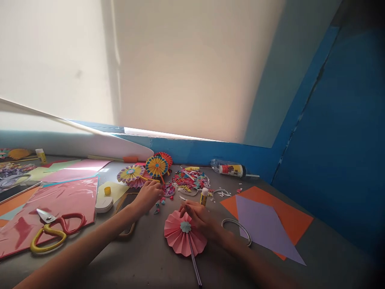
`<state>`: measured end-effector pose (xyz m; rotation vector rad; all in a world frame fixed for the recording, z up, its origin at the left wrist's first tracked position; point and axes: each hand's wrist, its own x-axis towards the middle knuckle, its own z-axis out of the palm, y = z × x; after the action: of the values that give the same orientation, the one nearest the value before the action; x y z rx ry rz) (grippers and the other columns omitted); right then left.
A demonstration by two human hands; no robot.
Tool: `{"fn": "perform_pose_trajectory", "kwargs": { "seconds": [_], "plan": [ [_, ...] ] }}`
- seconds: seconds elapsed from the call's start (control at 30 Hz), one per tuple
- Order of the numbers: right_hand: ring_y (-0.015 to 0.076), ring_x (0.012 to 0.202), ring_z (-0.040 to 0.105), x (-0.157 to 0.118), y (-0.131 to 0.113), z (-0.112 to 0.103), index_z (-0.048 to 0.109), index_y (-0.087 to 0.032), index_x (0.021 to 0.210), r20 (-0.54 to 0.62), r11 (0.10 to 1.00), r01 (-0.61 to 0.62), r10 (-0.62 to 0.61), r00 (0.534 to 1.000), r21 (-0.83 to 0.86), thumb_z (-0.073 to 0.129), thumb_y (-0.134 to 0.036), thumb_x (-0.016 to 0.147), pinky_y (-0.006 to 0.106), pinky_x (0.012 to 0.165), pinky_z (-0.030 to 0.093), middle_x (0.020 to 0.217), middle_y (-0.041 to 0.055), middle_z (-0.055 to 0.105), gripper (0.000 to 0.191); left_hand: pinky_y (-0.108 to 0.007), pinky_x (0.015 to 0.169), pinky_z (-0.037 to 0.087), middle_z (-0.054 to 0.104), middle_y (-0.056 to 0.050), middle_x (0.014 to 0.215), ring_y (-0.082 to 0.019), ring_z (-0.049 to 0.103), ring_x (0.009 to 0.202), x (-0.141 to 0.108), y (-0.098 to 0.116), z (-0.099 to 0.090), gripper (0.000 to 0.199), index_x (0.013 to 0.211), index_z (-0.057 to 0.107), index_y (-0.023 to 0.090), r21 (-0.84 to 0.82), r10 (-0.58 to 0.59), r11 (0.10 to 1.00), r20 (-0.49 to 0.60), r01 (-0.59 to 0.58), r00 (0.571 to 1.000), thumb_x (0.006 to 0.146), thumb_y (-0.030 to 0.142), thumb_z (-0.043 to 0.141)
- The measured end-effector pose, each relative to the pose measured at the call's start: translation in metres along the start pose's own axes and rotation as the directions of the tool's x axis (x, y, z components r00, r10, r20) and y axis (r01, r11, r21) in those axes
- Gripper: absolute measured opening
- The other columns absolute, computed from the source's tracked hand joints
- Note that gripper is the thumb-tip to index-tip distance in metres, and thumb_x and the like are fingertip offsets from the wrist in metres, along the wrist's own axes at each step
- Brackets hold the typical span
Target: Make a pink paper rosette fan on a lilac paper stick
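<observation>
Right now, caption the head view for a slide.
Right hand on pink pleated paper fan; left hand by paper rosettes.

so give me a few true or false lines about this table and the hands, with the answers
The right hand is over the pink fan. True.
The pink fan has no stick. False: a stick runs from it toward the bottom of the view.
A glue stick stands just beyond the right hand. True.
The scissors lie on the orange sheet. False: they lie on the pink sheet on the left.
</observation>
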<state>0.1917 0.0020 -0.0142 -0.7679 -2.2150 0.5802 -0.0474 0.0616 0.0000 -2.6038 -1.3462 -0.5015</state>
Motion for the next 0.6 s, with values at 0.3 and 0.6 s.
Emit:
{"fn": "perform_pose_trajectory", "kwargs": {
  "seconds": [0.3, 0.6],
  "plan": [
    [0.0177, 0.088, 0.059, -0.002, 0.001, -0.003, 0.063, -0.017, 0.082, -0.001, 1.000, 0.002, -0.002, 1.000, -0.028, 0.021, -0.041, 0.102, 0.031, 0.087, 0.040, 0.089, 0.0057, 0.063, 0.053, -0.037, 0.088, 0.031, 0.068, -0.007, 0.092, -0.023, 0.055, 0.096, 0.016, 0.005, 0.008, 0.010, 0.079, 0.072, 0.019, 0.110, 0.064, 0.991, 0.077, -0.073, 0.995, 0.082, 0.015, 0.063],
    [0.0176, 0.087, 0.059, -0.001, 0.001, -0.008, 0.063, -0.018, 0.083, -0.014, 0.998, -0.017, 0.016, 1.000, -0.055, 0.022, -0.038, 0.102, 0.031, 0.086, 0.040, 0.088, 0.0053, 0.063, 0.050, -0.036, 0.085, 0.032, 0.068, -0.009, 0.091, -0.025, 0.054, 0.098, 0.014, 0.001, 0.012, 0.012, 0.077, 0.070, 0.017, 0.071, 0.044, 0.996, 0.082, -0.050, 0.996, 0.084, 0.015, 0.060]
  ]
}}
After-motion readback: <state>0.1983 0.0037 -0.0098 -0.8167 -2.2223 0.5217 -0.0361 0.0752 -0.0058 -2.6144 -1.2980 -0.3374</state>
